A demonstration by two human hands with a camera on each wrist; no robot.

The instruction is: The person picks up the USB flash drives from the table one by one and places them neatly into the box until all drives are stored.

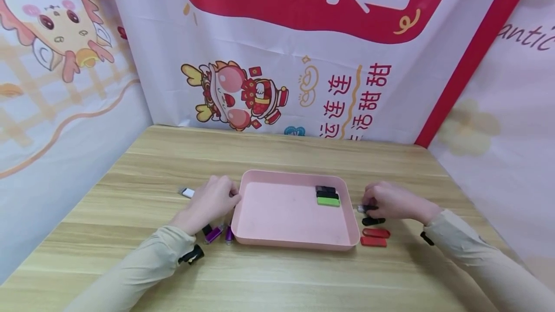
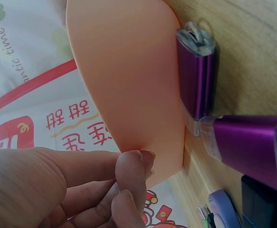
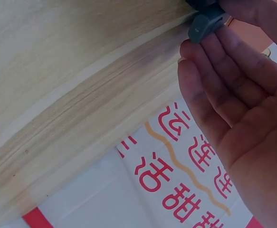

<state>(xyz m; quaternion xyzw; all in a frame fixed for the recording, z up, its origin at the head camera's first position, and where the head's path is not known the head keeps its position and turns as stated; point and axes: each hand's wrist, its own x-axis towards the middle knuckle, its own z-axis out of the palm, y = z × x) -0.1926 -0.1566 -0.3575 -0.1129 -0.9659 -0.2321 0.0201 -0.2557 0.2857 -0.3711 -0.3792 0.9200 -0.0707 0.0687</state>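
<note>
Along its left side, the pink tray (image 1: 286,242) has its rim pinched between the fingertips of my left hand (image 1: 209,202). To the right of the tray, my right hand (image 1: 388,200) holds a dark USB flash drive (image 3: 205,26) between thumb and fingers, low over the table. Just below that hand lies a black flash drive (image 1: 374,221), with two red flash drives (image 1: 375,233) nearer the front. Beside my left hand are two purple flash drives (image 2: 195,78) and a black one (image 2: 264,202). A white flash drive (image 1: 188,192) lies further left.
Inside the tray, at its right end, a green flash drive (image 1: 328,201) lies against two dark ones (image 1: 327,192). The wooden table (image 1: 277,283) backs onto a printed cloth (image 1: 277,42). Cloth hangs on the left and right sides too.
</note>
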